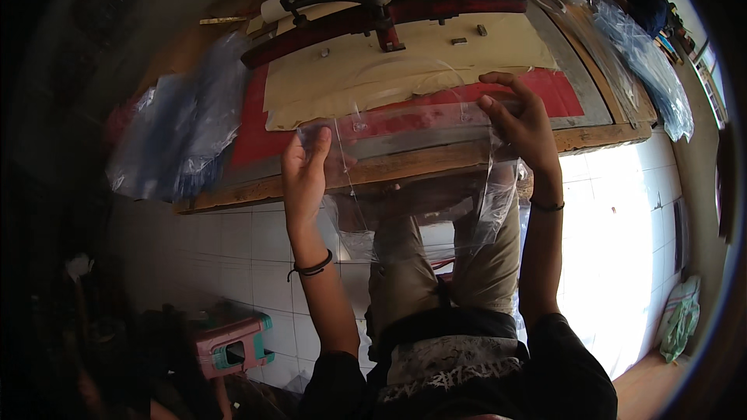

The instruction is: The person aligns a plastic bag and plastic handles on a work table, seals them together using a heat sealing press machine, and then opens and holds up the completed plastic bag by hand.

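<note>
A clear plastic bag (412,179) hangs stretched between my two hands, over the near edge of a wooden printing frame (436,157). My left hand (305,175) pinches the bag's left upper corner. My right hand (520,120) grips its right upper edge, fingers curled over the frame's red and cream screen (405,70). A dark red squeegee bar (389,15) on a black metal arm lies across the far part of the screen.
A pile of clear plastic bags (179,132) lies left of the frame, and more plastic bags (646,62) lie at the right. A pink and teal stool (232,346) stands on the white tiled floor (249,249) at lower left. A green sack (681,315) rests at far right.
</note>
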The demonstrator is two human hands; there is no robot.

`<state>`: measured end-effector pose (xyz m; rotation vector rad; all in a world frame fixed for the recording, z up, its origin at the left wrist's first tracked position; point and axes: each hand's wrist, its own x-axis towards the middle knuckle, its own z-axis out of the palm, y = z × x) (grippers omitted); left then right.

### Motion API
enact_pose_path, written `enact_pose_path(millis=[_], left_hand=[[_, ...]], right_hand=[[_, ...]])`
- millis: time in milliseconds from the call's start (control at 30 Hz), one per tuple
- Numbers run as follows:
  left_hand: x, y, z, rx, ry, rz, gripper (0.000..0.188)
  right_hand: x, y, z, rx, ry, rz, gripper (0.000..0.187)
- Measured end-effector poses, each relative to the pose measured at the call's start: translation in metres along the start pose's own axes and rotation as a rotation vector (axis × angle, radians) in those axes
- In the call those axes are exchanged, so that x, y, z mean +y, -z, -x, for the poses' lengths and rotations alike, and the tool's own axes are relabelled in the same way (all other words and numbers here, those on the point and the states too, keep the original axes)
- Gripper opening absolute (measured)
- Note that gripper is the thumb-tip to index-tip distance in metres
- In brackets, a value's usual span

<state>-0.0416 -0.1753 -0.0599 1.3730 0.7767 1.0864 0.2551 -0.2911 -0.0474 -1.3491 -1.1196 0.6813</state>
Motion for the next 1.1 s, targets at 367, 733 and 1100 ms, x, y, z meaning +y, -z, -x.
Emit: enact_pose_path(millis=[367, 733, 1100], left_hand=[[0.010, -0.005, 0.000, -0.005, 0.007, 0.040, 0.032], [-0.001, 0.002, 0.001, 0.037, -0.076, 0.022, 0.030], [-0.012, 0.008, -0.004, 0.310, -0.171, -0.049, 0.030]], right_hand=[[0.004, -0.005, 0.000, 0.404, 0.150, -0.121, 0.027], [0.002, -0.004, -0.003, 0.318, 0.068, -0.268, 0.046], [0.004, -0.003, -0.001, 0.079, 0.035, 0.086, 0.046]])
